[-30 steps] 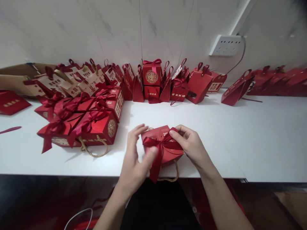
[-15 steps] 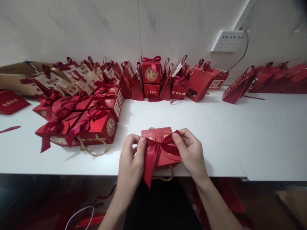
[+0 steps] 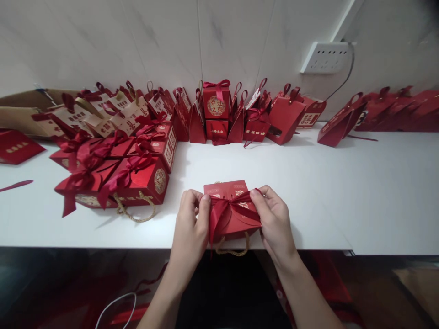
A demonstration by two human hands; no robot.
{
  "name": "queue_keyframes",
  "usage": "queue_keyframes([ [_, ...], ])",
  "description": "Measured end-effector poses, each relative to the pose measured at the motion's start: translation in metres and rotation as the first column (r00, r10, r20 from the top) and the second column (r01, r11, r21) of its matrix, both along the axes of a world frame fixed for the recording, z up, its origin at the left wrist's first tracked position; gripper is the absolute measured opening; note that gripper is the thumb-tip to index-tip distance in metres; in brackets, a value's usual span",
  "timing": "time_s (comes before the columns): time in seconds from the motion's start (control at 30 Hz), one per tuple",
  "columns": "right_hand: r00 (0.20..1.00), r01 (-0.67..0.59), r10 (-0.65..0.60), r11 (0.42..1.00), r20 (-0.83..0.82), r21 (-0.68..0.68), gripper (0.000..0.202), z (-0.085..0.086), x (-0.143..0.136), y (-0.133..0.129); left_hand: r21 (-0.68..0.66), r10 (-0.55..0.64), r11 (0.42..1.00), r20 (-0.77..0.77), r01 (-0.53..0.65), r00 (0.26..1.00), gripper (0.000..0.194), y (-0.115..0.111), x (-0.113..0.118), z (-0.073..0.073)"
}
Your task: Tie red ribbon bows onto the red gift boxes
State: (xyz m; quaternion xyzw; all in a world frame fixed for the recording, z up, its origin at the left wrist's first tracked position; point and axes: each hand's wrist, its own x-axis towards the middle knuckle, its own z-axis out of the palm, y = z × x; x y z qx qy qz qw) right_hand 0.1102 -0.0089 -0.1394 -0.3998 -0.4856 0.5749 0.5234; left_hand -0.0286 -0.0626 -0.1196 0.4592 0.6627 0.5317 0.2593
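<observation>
A red gift box (image 3: 236, 224) with gold print and a twisted gold rope handle (image 3: 236, 252) rests at the front edge of the white table. Across its top runs a dark red ribbon (image 3: 226, 203), crossed or knotted in the middle. My left hand (image 3: 194, 219) pinches the ribbon at the box's left side between thumb and fingers. On the right, my right hand (image 3: 272, 217) pinches another part of the ribbon, its lower fingers beside the box's corner. A ribbon tail hangs near my left hand.
Several bow-tied red boxes (image 3: 144, 183) stand together at the left. Small red bags and boxes (image 3: 288, 116) line the wall behind, with a cardboard box (image 3: 20, 121) at far left. A white power socket (image 3: 324, 58) is on the wall. The white table's (image 3: 308, 192) front edge runs below.
Both hands still pinch the ribbon. Its loops look narrower and more tightly stretched, and the tail by my left hand has swung closer to the box. The view has shifted slightly.
</observation>
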Motion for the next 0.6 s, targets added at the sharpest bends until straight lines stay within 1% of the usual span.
queue_keyframes([
  [0.03, 0.997, 0.018, -0.021, 0.999, 0.072, 0.046, 0.024, 0.002, 0.002, 0.0, 0.0, -0.018, 1.0, 0.008, 0.018, 1.0, 0.027, 0.001, -0.001, 0.0],
  [0.07, 0.984, 0.058, -0.079, 0.99, 0.161, 0.129, 0.021, 0.006, 0.005, 0.0, 0.0, -0.035, 0.999, 0.019, 0.035, 0.999, 0.027, 0.001, -0.002, 0.0],
  [0.1, 0.954, 0.101, -0.167, 0.962, 0.25, 0.255, 0.019, 0.011, 0.008, -0.002, 0.001, -0.05, 0.999, 0.034, 0.05, 0.998, 0.027, 0.002, -0.002, 0.001],
  [0.13, 0.909, 0.122, -0.267, 0.905, 0.32, 0.407, 0.02, 0.016, 0.01, -0.004, 0.002, -0.063, 0.998, 0.053, 0.063, 0.997, 0.027, 0.002, -0.002, 0.002],
  [0.17, 0.862, 0.095, -0.35, 0.822, 0.367, 0.561, 0.026, 0.022, 0.012, -0.008, 0.005, -0.074, 0.997, 0.072, 0.074, 0.995, 0.026, 0.002, -0.003, 0.003],
  [0.2, 0.826, 0.011, -0.394, 0.727, 0.404, 0.687, 0.034, 0.028, 0.012, -0.012, 0.01, -0.083, 0.997, 0.087, 0.083, 0.993, 0.026, 0.002, -0.003, 0.004],
  [0.23, 0.802, -0.12, -0.392, 0.633, 0.451, 0.765, 0.041, 0.033, 0.012, -0.017, 0.017, -0.092, 0.996, 0.099, 0.091, 0.991, 0.025, 0.002, -0.003, 0.005],
  [0.27, 0.78, -0.262, -0.365, 0.548, 0.509, 0.794, 0.045, 0.037, 0.01, -0.021, 0.024, -0.1, 0.995, 0.108, 0.098, 0.989, 0.024, 0.002, -0.003, 0.006],
  [0.3, 0.753, -0.377, -0.339, 0.48, 0.564, 0.792, 0.046, 0.039, 0.007, -0.026, 0.03, -0.108, 0.994, 0.113, 0.105, 0.988, 0.024, 0.002, -0.003, 0.006],
  [0.33, 0.726, -0.451, -0.331, 0.433, 0.603, 0.78, 0.045, 0.039, 0.004, -0.029, 0.033, -0.115, 0.993, 0.115, 0.112, 0.987, 0.024, 0.003, -0.003, 0.007],
  [0.37, 0.704, -0.488, -0.342, 0.404, 0.622, 0.774, 0.042, 0.038, 0.001, -0.032, 0.032, -0.117, 0.993, 0.114, 0.114, 0.986, 0.024, 0.003, -0.003, 0.007],
  [0.43, 0.7, -0.474, -0.392, 0.371, 0.598, 0.798, 0.03, 0.031, -0.002, -0.034, 0.021, -0.112, 0.994, 0.109, 0.11, 0.988, 0.024, 0.006, -0.004, 0.006],
  [0.5, 0.739, -0.423, -0.412, 0.332, 0.533, 0.843, 0.024, 0.022, -0.001, -0.034, 0.012, -0.096, 0.995, 0.105, 0.095, 0.99, 0.024, 0.008, -0.005, 0.004],
  [0.6, 0.806, -0.366, -0.384, 0.274, 0.45, 0.889, 0.023, 0.01, 0.006, -0.033, 0.009, -0.077, 0.997, 0.115, 0.077, 0.99, 0.025, 0.011, -0.006, 0.002],
])
